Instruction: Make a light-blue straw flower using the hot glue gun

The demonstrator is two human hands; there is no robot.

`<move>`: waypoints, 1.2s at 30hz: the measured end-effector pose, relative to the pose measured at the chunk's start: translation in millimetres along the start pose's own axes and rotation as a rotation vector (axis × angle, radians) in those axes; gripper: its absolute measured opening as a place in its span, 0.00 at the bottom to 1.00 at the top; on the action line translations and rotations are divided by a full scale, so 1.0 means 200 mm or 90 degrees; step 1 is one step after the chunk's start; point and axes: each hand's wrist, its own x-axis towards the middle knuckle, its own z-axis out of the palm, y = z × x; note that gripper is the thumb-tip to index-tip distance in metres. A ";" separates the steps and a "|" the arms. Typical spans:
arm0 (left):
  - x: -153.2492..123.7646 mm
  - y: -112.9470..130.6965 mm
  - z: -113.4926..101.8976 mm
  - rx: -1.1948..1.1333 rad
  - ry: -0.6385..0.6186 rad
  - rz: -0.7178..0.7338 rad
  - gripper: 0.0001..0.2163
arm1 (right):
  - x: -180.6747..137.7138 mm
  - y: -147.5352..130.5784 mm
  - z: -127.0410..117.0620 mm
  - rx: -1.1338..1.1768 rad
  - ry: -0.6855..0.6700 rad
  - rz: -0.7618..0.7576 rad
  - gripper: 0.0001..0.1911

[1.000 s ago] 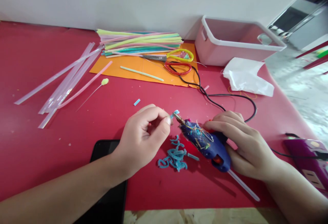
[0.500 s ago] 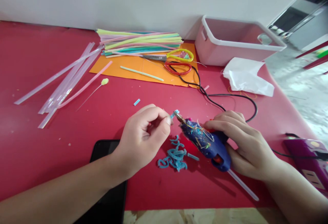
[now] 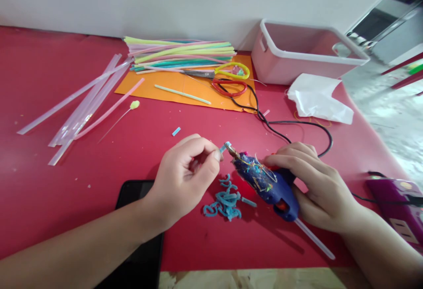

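My left hand (image 3: 185, 179) pinches a small blue straw piece (image 3: 225, 146) between thumb and forefinger and holds it against the nozzle of a blue glue gun (image 3: 264, 183). My right hand (image 3: 313, 185) is wrapped round the gun's handle, with a clear glue stick (image 3: 313, 238) poking out behind. A little pile of curled blue straw pieces (image 3: 224, 201) lies on the red table (image 3: 99, 170) just below the nozzle.
A bundle of coloured straws (image 3: 181, 55), scissors (image 3: 224, 72) and orange paper (image 3: 185, 88) lie at the back. Clear glue sticks (image 3: 82, 104) lie to the left. A pink bin (image 3: 307, 53), white tissue (image 3: 317, 99), a black phone (image 3: 132, 196), a black cord (image 3: 297, 126) and a purple power strip (image 3: 396, 209) are nearby.
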 end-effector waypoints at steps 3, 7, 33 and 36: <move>0.00 0.00 0.00 -0.001 0.000 0.001 0.09 | 0.00 0.00 0.00 -0.004 0.001 -0.003 0.23; 0.00 -0.01 0.00 0.002 0.000 0.005 0.08 | 0.00 -0.01 0.00 -0.009 0.009 -0.009 0.24; -0.01 0.00 0.00 0.003 0.012 -0.008 0.09 | 0.00 -0.01 -0.01 0.009 0.001 -0.018 0.26; 0.00 0.01 0.00 0.004 0.014 -0.009 0.09 | 0.01 0.00 0.00 0.010 -0.005 -0.019 0.26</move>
